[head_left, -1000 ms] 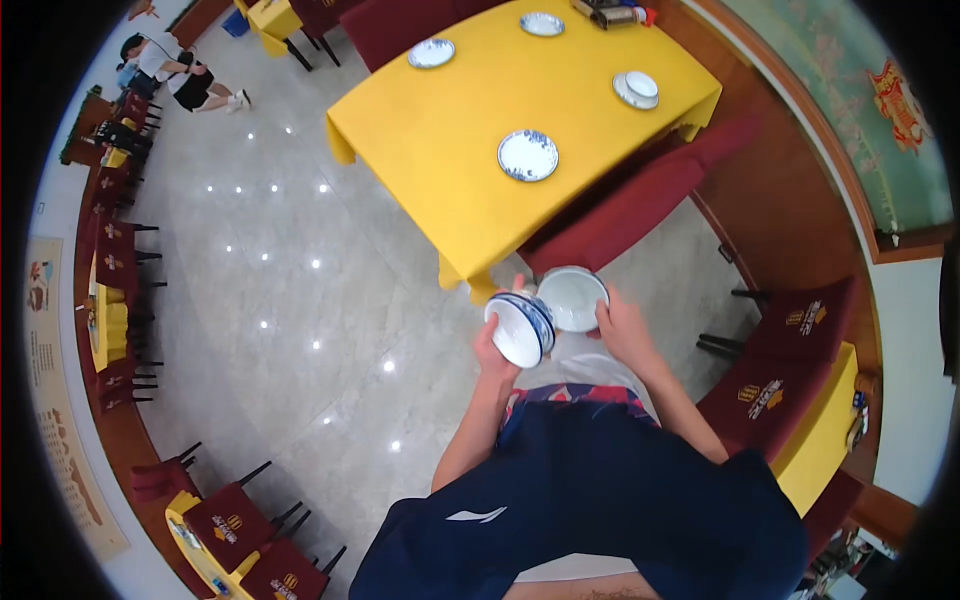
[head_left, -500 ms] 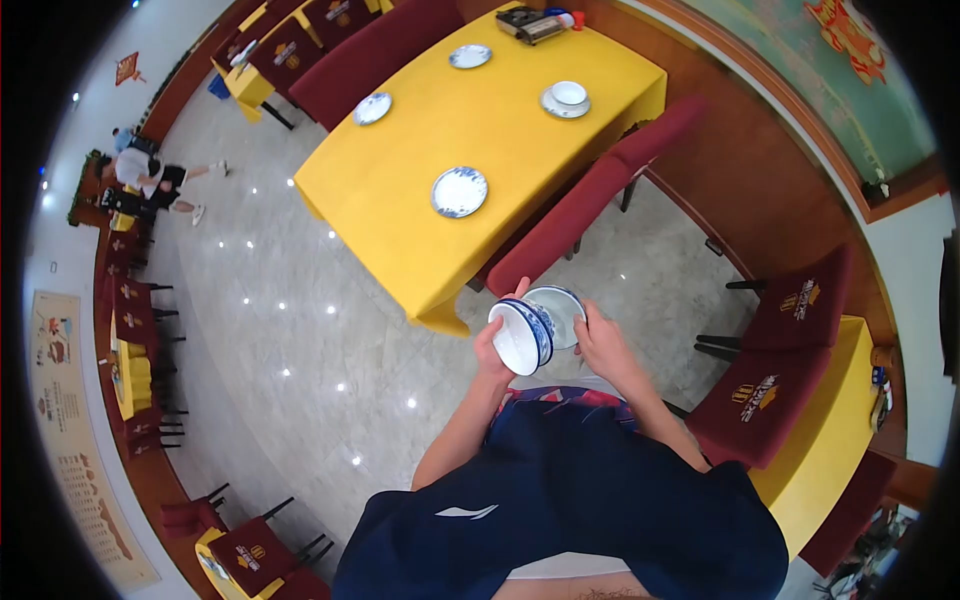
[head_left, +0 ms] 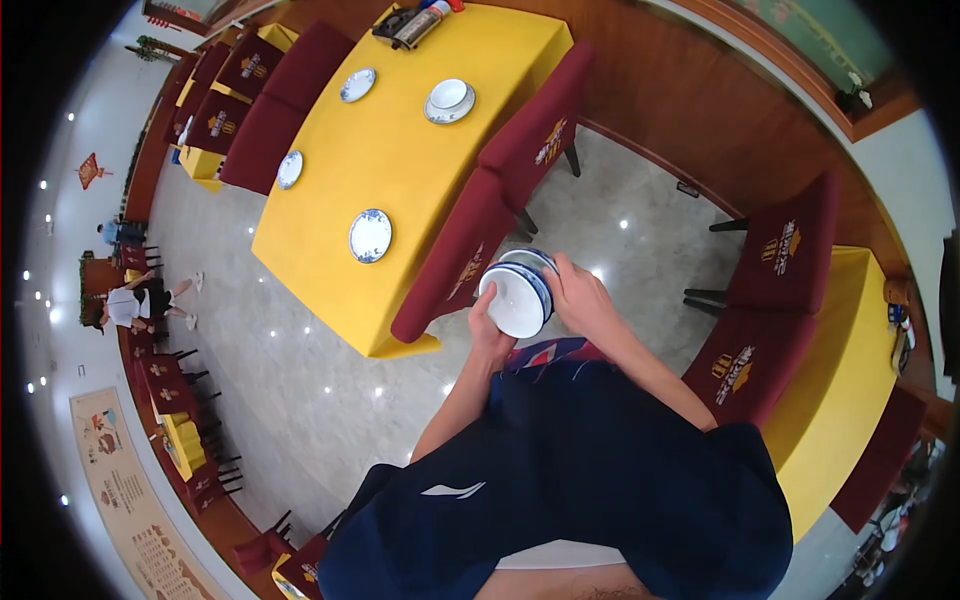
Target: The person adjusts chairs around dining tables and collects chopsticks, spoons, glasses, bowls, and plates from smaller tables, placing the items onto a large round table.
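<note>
In front of my body, my left hand point(head_left: 488, 328) is closed on a white bowl point(head_left: 516, 302) with a blue rim, its thumb over the edge. The bowl is tilted so that its white inside faces left. Behind it a second blue-and-white bowl point(head_left: 534, 260) shows only in part, with my right hand point(head_left: 584, 298) closed on it from the right. The two bowls overlap closely; whether one sits inside the other I cannot tell. My right fingertips are hidden behind the bowls.
Ahead stands a table with a yellow cloth point(head_left: 330, 260). It carries a blue-patterned plate point(head_left: 371, 236), several others, a small bowl point(head_left: 449, 94) on a plate, and a portable stove point(head_left: 405, 26). Maroon chairs point(head_left: 455, 255) line its near side; others point(head_left: 750, 370) stand right. A person point(head_left: 128, 306) is far left.
My right hand has brought its bowl in behind the one in my left hand, hiding its inside. The view has turned right, so the table sits further left.
</note>
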### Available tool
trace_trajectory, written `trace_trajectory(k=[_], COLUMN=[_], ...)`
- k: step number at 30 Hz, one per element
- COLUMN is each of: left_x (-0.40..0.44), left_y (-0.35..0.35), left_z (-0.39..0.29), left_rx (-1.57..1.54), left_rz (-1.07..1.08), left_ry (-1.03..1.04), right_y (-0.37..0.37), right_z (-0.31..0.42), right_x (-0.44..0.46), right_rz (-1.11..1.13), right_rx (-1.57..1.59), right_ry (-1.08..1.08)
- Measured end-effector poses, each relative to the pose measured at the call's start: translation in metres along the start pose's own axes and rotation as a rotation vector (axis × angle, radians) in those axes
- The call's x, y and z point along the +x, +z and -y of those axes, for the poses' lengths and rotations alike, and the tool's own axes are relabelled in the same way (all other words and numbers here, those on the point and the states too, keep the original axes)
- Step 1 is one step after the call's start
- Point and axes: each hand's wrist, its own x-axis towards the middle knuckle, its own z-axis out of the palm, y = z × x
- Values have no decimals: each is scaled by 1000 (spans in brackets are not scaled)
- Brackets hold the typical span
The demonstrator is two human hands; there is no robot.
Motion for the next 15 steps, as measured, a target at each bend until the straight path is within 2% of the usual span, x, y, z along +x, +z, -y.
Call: trace_trajectory(k=[4, 6, 10, 13, 15], left_x=[17, 27, 54, 76, 95], left_y=[30, 37, 53, 73, 84], left_z=[11, 10, 0, -12, -20], left_rx=[-24, -24, 88, 174, 217], left_rz=[-90, -109, -92, -62, -61], left_ry=[-23, -15, 67, 143, 160], right_y=[-17, -19, -13, -13, -13], right_z=[-13, -12, -19, -22, -24], right_x=[25, 37, 71, 98, 120], right_rz=[-74, -75, -89, -41, -18], right_rx=[192, 444, 516, 607, 869], right_ry=[-128, -198, -215, -137, -6])
